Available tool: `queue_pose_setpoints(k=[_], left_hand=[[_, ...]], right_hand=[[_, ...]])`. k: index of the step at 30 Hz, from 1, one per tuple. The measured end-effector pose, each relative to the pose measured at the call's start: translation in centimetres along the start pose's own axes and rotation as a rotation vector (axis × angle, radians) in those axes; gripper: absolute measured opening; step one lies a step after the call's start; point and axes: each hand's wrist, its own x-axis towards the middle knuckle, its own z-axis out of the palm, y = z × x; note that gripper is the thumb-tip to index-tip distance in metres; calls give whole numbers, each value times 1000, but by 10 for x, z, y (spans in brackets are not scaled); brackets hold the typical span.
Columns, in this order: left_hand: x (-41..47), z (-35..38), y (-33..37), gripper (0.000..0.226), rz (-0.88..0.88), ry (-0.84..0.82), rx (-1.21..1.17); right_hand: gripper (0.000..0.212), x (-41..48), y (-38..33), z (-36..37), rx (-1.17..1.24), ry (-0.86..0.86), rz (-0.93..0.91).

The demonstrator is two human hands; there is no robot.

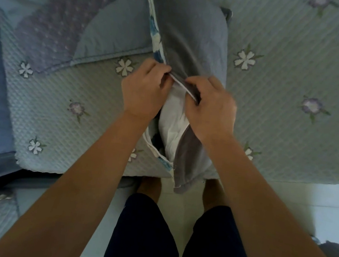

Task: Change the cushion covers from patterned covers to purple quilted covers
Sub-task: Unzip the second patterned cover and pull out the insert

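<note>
A quilted spread (pixel 291 98) fills most of the view: pale grey-green, stitched in small diamonds and dotted with embroidered white and lilac flowers. It ends in a rounded hem at the lower left, and pale tiled floor (pixel 333 206) shows past its edge at the lower right.

On it, in the centre of the frame, a cushion runs from the top edge down to the near hem. Its patterned cover (pixel 183 36) shows a plain grey, soft-looking back, with a strip of blue-and-white floral print along its left edge. The near end is open, and the white insert (pixel 174 116) bulges out, creased and smooth.

In the upper left lies a purple quilted cover (pixel 56 24) with pale dots, a blue-grey half-round panel and a corded edge, just beside the patterned one.

The person stands at the near edge in dark shorts (pixel 144 229), with both bare forearms reaching in. The left hand (pixel 145 90) pinches the cover's white-edged opening at its upper end. The right hand (pixel 210 105), close beside it, has its fingers curled round the same edge a little lower — both are gripping the cover above the exposed insert.
</note>
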Motion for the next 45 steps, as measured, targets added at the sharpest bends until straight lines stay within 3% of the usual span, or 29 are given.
queue_pose_setpoints(k=[6, 12, 15, 18, 21, 26, 32, 39, 45], left_hand=[[8, 6, -15, 6, -74, 29, -1], [62, 26, -7, 8, 36, 35, 3], [68, 33, 4, 8, 79, 24, -28], [66, 32, 11, 9, 66, 34, -130], [56, 26, 12, 6, 39, 50, -175], [32, 14, 4, 8, 108, 18, -99], [32, 21, 4, 12, 33, 31, -138], [91, 25, 2, 10, 180, 39, 105], [85, 29, 15, 9, 69, 58, 4]], right_hand=[[23, -16, 3, -4, 121, 53, -105], [16, -18, 19, -39, 102, 84, -15], [18, -16, 20, -52, 23, 9, 54], [34, -5, 9, -51, -121, -5, 134], [34, 20, -4, -35, -169, 13, 104], [24, 35, -7, -16, 0, -38, 83], [17, 16, -3, -18, 173, -6, 130], [17, 24, -4, -33, 109, -1, 103], [24, 35, 9, -45, -146, -116, 114]])
